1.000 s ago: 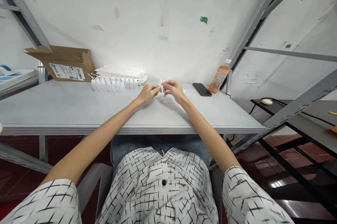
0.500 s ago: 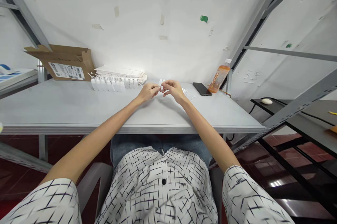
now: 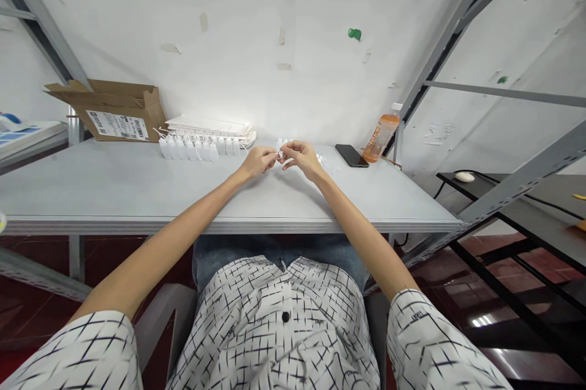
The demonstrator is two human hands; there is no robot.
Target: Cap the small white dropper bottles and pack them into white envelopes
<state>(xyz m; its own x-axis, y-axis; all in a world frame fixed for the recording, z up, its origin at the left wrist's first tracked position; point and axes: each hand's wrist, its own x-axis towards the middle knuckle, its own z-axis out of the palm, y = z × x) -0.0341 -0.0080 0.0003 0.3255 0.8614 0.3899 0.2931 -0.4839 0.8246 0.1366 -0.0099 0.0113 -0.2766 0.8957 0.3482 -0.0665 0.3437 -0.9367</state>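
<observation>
White, one small piece [image 3: 280,154] is pinched between two hands [image 3: 259,161] [image 3: 302,158] — one phone [image 3: 351,155] rightward.

Bright light softly shadows the tabletop [image 3: 114,185]; edges look stretched.

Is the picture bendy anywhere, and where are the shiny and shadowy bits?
In the head view, the sleeves look stretched toward the bottom corners; white glare shows at lower right in the head view; a soft shadow lies on the table near the right hand, head view too.
</observation>
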